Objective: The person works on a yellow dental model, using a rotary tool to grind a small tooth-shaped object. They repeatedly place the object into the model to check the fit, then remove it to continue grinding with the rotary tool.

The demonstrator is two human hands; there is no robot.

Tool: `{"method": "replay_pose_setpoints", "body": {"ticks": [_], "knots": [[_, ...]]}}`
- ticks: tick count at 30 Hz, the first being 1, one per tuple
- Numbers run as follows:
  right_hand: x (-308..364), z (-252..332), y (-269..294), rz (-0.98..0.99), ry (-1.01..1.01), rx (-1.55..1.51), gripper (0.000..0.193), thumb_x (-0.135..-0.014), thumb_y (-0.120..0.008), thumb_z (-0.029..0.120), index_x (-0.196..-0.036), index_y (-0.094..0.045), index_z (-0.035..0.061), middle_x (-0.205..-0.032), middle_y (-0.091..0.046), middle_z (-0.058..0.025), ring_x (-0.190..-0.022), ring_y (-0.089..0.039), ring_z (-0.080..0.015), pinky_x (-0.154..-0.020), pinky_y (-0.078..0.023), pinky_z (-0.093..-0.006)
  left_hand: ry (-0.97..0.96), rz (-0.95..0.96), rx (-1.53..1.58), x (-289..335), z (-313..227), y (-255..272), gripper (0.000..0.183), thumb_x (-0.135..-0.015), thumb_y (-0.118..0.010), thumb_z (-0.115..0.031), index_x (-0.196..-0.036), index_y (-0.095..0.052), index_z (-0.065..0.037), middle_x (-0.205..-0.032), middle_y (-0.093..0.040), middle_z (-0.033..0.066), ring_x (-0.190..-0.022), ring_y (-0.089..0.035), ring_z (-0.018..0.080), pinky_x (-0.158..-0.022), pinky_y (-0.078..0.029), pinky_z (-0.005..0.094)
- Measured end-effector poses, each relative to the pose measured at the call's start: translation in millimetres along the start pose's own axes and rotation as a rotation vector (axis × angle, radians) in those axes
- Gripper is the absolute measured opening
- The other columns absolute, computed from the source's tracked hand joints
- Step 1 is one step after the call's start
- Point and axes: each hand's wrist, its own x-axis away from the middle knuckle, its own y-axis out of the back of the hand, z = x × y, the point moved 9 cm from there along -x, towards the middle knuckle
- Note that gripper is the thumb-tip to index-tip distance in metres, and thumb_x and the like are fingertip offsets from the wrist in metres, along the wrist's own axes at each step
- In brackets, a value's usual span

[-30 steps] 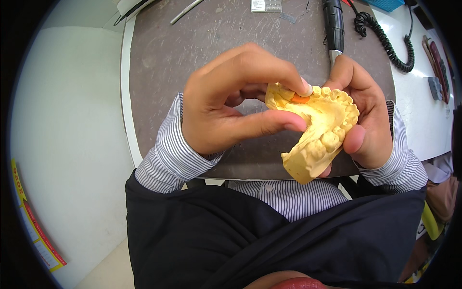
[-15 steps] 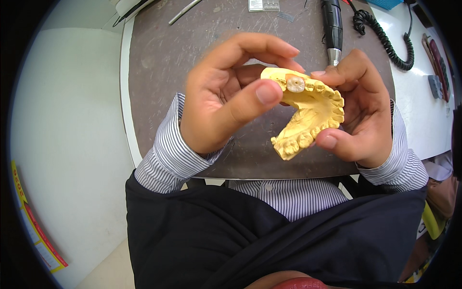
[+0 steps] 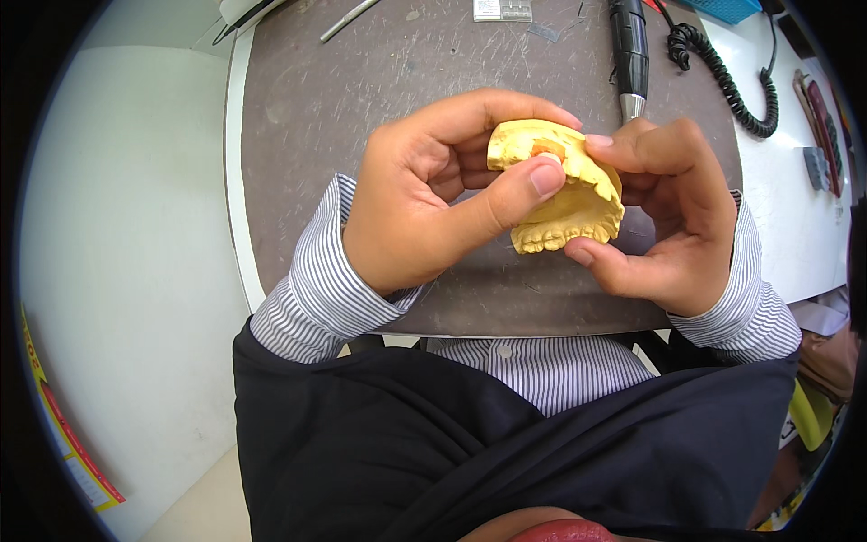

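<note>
A yellow plaster dental cast (image 3: 589,213), a horseshoe-shaped arch with moulded teeth, is held up over the table between my hands. It is tilted so its outer side and palate show. My right hand (image 3: 682,217) is closed on its right side, with thumb on the lower edge and index finger on the upper one. My left hand (image 3: 424,194) grips the upper left end, fingers behind and thumb pressed on a white tooth crown (image 3: 550,158). Most of the crown is hidden under that thumb. Beside it shows an orange patch (image 3: 545,145) on the cast.
On the scratched brown tabletop (image 3: 343,117) lie a black handpiece (image 3: 629,54) with a silver tip, a thin grey rod (image 3: 349,20) and a small clear-and-white packet (image 3: 502,10). A coiled black cord (image 3: 727,86) and a blue basket (image 3: 725,7) are at the right.
The cast has been tipped, so its biting surfaces have turned away from view. My left thumb has moved onto the white crown and its fingers have closed on the cast.
</note>
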Motion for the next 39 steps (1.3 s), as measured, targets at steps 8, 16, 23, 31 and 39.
{"method": "replay_pose_setpoints", "body": {"ticks": [8,16,23,31,39], "knots": [[0,-9,2,-0.056,-0.111,-0.186,0.053,-0.068,-0.071,0.003,-0.110,-0.040,-0.0022,-0.101,-0.050,-0.0099,-0.095,-0.055,-0.0137,-0.081,-0.046,-0.0250,-0.007,0.020,0.059,0,1,-1,0.043,-0.083,-0.053,-0.024,-0.115,-0.050,0.006,-0.105,-0.059,0.0155,-0.095,-0.059,0.0223,-0.080,-0.051,0.0324],[-3,-26,-1,-0.167,-0.296,-0.464,0.046,-0.074,-0.067,0.012,-0.108,-0.039,-0.0016,-0.099,-0.054,-0.0130,-0.079,-0.061,-0.0144,-0.064,-0.054,-0.0220,-0.170,-0.070,-0.082,-2,-8,10,0.039,-0.084,-0.053,-0.012,-0.119,-0.045,0.004,-0.115,-0.052,0.0183,-0.098,-0.059,0.0238,-0.079,-0.052,0.0333],[-3,-29,-6,-0.121,-0.346,-0.510,0.045,-0.075,-0.066,0.013,-0.109,-0.039,-0.0003,-0.097,-0.055,-0.0127,-0.080,-0.062,-0.0159,-0.063,-0.056,-0.0248,-0.286,-0.064,-0.291,0,-15,12,0.022,-0.082,-0.055,0.002,-0.104,-0.054,0.003,-0.103,-0.057,0.0150,-0.091,-0.059,0.0195,-0.072,-0.053,0.0284],[-4,-29,-8,-0.089,-0.341,-0.481,0.044,-0.074,-0.065,0.007,-0.108,-0.038,-0.0008,-0.098,-0.054,-0.0140,-0.081,-0.062,-0.0169,-0.065,-0.056,-0.0249,-0.307,-0.081,-0.363,3,-19,13,0.019,-0.080,-0.057,0.003,-0.099,-0.057,0.003,-0.100,-0.058,0.0137,-0.091,-0.058,0.0183,-0.072,-0.053,0.0278],[-4,-22,-3,-0.081,-0.223,-0.344,0.046,-0.071,-0.065,-0.001,-0.108,-0.038,-0.0022,-0.102,-0.051,-0.0134,-0.088,-0.060,-0.0158,-0.071,-0.054,-0.0240,-0.261,-0.057,-0.259,1,-15,11,0.021,-0.080,-0.056,0.003,-0.101,-0.055,0.003,-0.103,-0.057,0.0152,-0.094,-0.057,0.0183,-0.080,-0.050,0.0293]]}}
